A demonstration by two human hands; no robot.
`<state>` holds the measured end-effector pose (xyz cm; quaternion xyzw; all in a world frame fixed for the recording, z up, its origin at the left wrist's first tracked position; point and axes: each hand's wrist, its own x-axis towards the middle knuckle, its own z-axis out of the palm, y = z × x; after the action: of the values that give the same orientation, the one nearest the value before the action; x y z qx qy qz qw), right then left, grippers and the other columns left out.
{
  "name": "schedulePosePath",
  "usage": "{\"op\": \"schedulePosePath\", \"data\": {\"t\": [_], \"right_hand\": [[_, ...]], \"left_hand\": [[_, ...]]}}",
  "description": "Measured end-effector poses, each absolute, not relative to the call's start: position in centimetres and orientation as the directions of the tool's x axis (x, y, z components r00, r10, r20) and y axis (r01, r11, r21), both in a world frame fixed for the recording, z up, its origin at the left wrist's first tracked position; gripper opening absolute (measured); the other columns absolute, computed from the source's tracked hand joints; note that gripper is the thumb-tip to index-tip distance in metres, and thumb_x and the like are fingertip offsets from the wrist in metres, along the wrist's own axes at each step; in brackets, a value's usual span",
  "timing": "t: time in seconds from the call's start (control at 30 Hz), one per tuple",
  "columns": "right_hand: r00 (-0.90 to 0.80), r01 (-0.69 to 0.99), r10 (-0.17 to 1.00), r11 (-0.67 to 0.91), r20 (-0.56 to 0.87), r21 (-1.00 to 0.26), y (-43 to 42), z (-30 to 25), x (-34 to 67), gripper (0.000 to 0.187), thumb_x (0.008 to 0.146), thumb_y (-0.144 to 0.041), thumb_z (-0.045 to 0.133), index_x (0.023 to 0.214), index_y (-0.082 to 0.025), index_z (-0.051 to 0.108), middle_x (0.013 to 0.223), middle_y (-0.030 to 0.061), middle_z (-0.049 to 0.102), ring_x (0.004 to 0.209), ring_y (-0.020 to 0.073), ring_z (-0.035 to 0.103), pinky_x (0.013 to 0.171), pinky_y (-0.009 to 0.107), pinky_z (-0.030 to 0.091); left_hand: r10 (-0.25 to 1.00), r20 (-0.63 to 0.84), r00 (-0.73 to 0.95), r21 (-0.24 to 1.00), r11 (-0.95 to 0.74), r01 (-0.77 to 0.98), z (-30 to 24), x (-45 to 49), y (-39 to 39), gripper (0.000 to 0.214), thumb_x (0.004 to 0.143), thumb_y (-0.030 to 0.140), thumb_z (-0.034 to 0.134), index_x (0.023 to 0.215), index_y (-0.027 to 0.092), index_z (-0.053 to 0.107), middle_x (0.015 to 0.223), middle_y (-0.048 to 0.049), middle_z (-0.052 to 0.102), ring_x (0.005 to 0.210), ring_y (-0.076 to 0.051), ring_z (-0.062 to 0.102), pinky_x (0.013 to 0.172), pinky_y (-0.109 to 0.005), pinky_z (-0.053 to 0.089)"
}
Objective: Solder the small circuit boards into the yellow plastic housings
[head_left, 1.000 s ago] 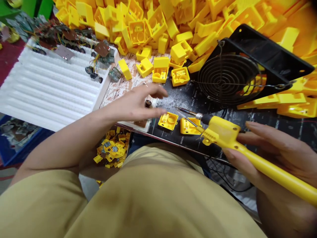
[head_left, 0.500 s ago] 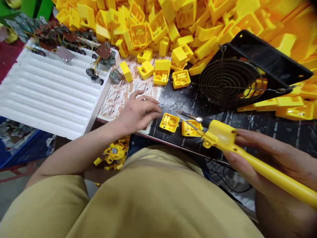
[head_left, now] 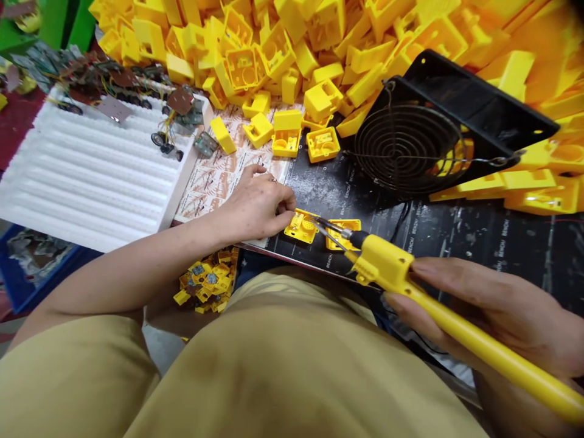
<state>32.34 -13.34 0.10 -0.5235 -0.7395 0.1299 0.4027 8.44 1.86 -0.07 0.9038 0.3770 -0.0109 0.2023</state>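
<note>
Soldering iron (head_left: 387, 261) held with its tip at an open yellow case (head_left: 301, 225)

The iron is gripped in the right hand (head_left: 502, 298), thumb on the near side and fingers along the far side of its handle. Its metal tip, with a thin tube beside it, points down and left to the right part of the open case; contact cannot be confirmed. That case lies, open side up, on the black bench (head_left: 474, 234) near its front edge.

At the case's left edge is the left hand (head_left: 262, 204), a ring on one finger. Its thumb and forefinger are drawn close together; whether they grip anything cannot be told.

A second yellow case (head_left: 332, 244) lies just right of the first, partly crossed by the iron's front end. Beyond them stands a black fan (head_left: 401, 146) with a wire guard, tilted. A heap of yellow cases (head_left: 246, 70) fills the back, with several single ones in front of it.

On the left, a ridged white foam sheet (head_left: 100, 164) carries wired circuit boards (head_left: 123, 79) along its back. Below it is a blue bin (head_left: 27, 298).
</note>
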Motion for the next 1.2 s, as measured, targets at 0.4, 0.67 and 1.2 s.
{"op": "schedulePosePath", "data": {"t": [0.4, 0.67, 1.2], "right_hand": [[-0.413, 0.624, 0.734, 0.659, 0.539, -0.421, -11.1, 0.3, 31.4, 0.019, 0.08, -0.015, 0.073, 0.088, -0.017, 0.056, 0.07, 0.001, 0.067, 0.064, 0.0074, 0.065, 0.065, 0.015, 0.058], [-0.368, 0.695, 0.826, 0.55, 0.427, -0.463, -12.1, 1.7, 32.3, 0.012, 0.083, -0.017, 0.07, 0.087, -0.022, 0.059, 0.076, -0.0008, 0.068, 0.07, 0.0089, 0.067, 0.068, 0.019, 0.058], [-0.391, 0.736, 0.816, 0.555, 0.425, -0.388, -11.4, -0.3, 33.5, 0.059, 0.087, -0.028, 0.067, 0.14, -0.018, 0.045, 0.072, -0.0008, 0.065, 0.06, 0.0119, 0.06, 0.059, 0.025, 0.049]], "left_hand": [[0.679, -0.121, 0.724, 0.31, -0.667, 0.678, -0.5, 8.5, 1.6, 0.023, 0.077, 0.027, 0.048, 0.074, 0.018, 0.069, 0.072, -0.003, 0.07, 0.077, -0.018, 0.059, 0.104, -0.046, 0.033], [0.664, -0.115, 0.739, 0.292, -0.689, 0.664, -0.8, 8.6, 1.8, 0.02, 0.074, 0.026, 0.05, 0.07, 0.018, 0.068, 0.069, -0.0024, 0.069, 0.077, -0.019, 0.059, 0.101, -0.045, 0.035], [0.62, -0.091, 0.779, 0.335, -0.717, 0.611, 0.4, 7.5, 1.6, 0.031, 0.079, 0.033, 0.052, 0.104, 0.015, 0.058, 0.103, -0.0099, 0.067, 0.101, -0.026, 0.059, 0.098, -0.044, 0.039]]}}
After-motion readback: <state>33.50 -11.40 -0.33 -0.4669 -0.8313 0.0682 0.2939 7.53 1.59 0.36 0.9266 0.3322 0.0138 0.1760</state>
